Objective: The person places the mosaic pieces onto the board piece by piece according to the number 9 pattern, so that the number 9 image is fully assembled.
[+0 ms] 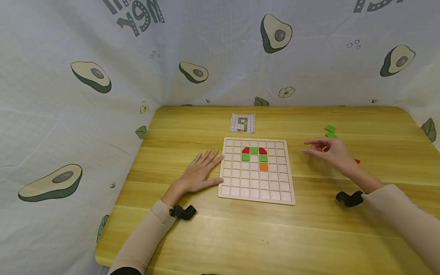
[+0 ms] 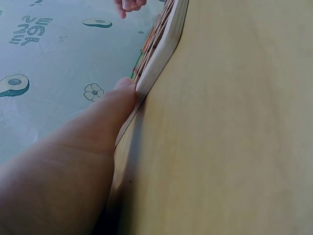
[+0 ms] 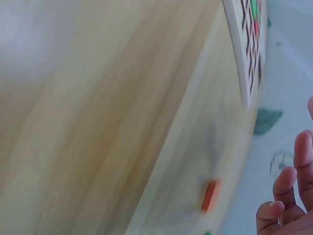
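A square wooden grid board lies on the table. Set in its cells are red rounded pieces, green squares and an orange square, forming an arch. My left hand rests flat with fingers spread, thumb and forefinger touching the board's left edge. Right of the board, my right hand hovers over the table, fingers loosely bent, thumb and forefinger apart with nothing visible between them. Below it in the right wrist view lies an orange piece. Green squares lie just beyond that hand.
A small printed card with a coloured grid pattern lies behind the board. Part of a red piece shows beside the right wrist. The wooden table meets an avocado-print cloth at its back and left.
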Demonstrator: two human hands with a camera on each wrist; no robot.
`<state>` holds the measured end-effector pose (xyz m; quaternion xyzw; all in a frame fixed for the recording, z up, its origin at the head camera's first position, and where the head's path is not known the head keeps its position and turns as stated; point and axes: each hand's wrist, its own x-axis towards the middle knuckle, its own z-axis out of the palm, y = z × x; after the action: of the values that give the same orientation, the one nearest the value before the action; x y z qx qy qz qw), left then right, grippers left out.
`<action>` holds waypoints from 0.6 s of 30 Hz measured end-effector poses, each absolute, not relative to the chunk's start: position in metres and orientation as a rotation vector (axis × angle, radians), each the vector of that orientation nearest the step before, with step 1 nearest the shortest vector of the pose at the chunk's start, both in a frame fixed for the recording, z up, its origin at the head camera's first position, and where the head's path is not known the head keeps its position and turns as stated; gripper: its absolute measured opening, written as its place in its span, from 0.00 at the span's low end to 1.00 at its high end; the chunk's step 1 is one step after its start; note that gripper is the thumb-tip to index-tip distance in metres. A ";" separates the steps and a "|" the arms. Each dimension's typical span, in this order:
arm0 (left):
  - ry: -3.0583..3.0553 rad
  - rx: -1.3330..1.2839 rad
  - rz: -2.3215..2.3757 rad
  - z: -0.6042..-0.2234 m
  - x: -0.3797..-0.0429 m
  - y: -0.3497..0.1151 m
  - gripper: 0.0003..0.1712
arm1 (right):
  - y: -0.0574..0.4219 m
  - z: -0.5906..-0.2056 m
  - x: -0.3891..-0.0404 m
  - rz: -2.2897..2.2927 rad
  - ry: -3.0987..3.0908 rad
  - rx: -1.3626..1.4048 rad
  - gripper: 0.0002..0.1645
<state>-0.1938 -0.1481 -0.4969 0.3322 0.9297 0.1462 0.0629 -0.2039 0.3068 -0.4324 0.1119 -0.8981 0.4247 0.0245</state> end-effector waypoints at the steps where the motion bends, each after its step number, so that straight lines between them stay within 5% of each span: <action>1: 2.809 1.004 0.444 -0.497 -0.194 -0.148 0.48 | 0.312 -0.433 -0.204 1.320 -2.774 0.325 0.19; 9: 2.809 0.997 0.441 -0.496 -0.194 -0.148 0.47 | 0.351 -0.436 -0.202 1.333 -2.708 0.232 0.10; 18: 2.797 0.994 0.429 -0.495 -0.194 -0.148 0.48 | 0.385 -0.439 -0.193 1.325 -2.736 0.025 0.15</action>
<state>-0.1941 -0.1479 -0.4950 0.3307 0.9302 0.1427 0.0710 -0.1934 0.3845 -0.4386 0.0081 -0.8988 0.4353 0.0508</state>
